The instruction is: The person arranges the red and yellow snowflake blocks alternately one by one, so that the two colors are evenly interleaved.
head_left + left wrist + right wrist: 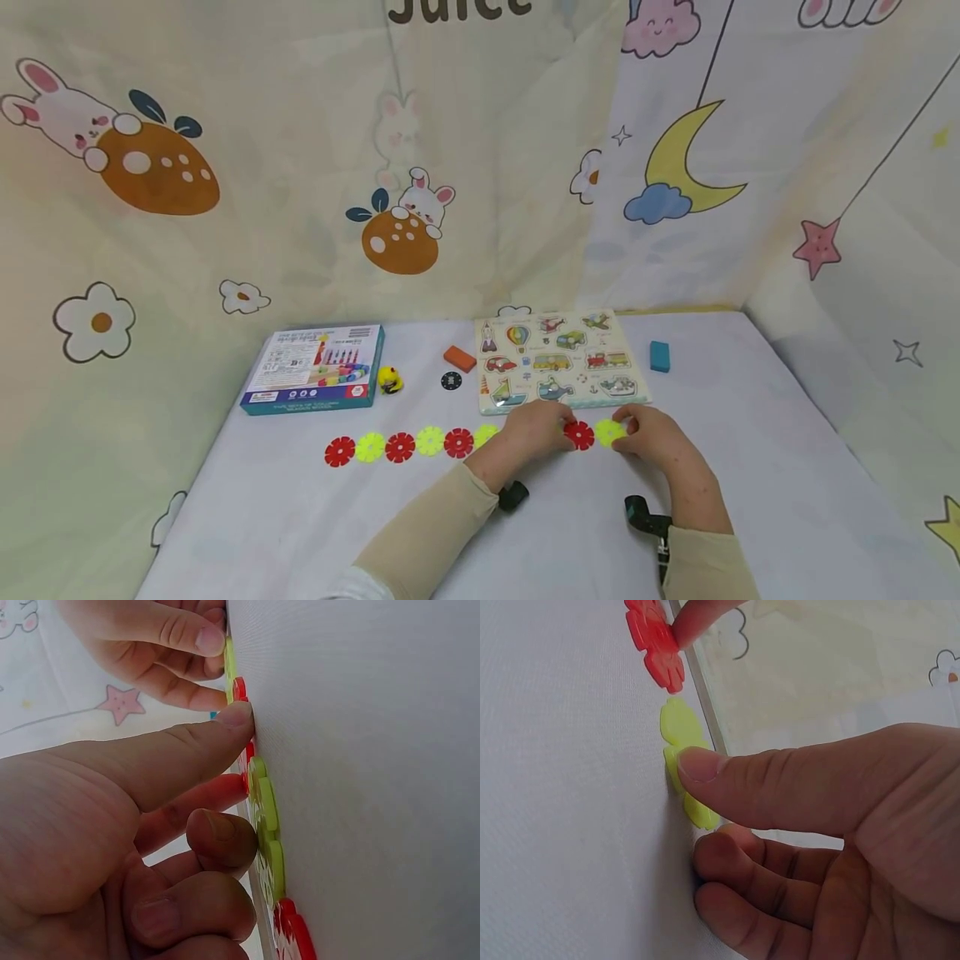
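A row of red and yellow-green slotted plastic discs lies flat on the table; its left end is a red disc (340, 451). My left hand (534, 431) pinches a red disc (580, 435) between thumb and forefinger, its other fingers curled in the left wrist view. Just right of it, a yellow-green disc (609, 432) sits between the thumb and a finger of my right hand (654, 435). In the right wrist view, that thumb rests on the yellow-green disc (681, 724), a small gap from the red disc (654, 641). My left hand hides part of the row in the head view.
Behind the row lies a wooden vehicle puzzle board (562, 362). Further left are an orange block (460, 358), a black round piece (452, 381), a yellow duck toy (390, 380) and a flat box (315, 367). A blue block (660, 357) lies right of the board.
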A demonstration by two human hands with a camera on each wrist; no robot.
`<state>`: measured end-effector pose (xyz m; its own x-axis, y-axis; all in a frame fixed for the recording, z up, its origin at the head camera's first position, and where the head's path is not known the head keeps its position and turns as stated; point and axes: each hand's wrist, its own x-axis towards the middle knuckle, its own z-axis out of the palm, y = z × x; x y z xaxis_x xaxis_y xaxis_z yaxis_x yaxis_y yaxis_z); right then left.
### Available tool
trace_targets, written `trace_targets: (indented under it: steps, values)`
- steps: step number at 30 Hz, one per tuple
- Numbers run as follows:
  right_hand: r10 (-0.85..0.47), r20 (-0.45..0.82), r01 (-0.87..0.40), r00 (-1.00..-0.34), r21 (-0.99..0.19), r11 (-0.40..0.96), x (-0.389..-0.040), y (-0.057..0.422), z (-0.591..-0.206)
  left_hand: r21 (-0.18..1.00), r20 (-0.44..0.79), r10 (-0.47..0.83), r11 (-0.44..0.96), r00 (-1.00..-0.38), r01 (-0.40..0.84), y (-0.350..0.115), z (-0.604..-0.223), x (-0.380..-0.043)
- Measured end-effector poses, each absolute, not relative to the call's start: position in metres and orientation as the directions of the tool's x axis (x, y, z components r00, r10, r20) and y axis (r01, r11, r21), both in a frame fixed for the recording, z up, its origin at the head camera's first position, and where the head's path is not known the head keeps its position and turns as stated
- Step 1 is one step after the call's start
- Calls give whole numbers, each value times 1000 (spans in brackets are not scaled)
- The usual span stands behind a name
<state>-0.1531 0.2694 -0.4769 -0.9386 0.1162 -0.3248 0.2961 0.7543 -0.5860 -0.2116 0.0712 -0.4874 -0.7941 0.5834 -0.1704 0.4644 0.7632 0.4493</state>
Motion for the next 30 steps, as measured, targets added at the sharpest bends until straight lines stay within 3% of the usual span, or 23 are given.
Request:
trace_targets:
  steps: [13, 30]
  values:
    - [100, -316, 274, -943, -574, 772, -156, 267, -470, 366, -117, 627, 748, -770, 553, 71, -478, -210]
    - [70, -341, 269, -937, -581, 768, -167, 261, -471, 385, -118, 571, 781, -812, 492, 56, -479, -214]
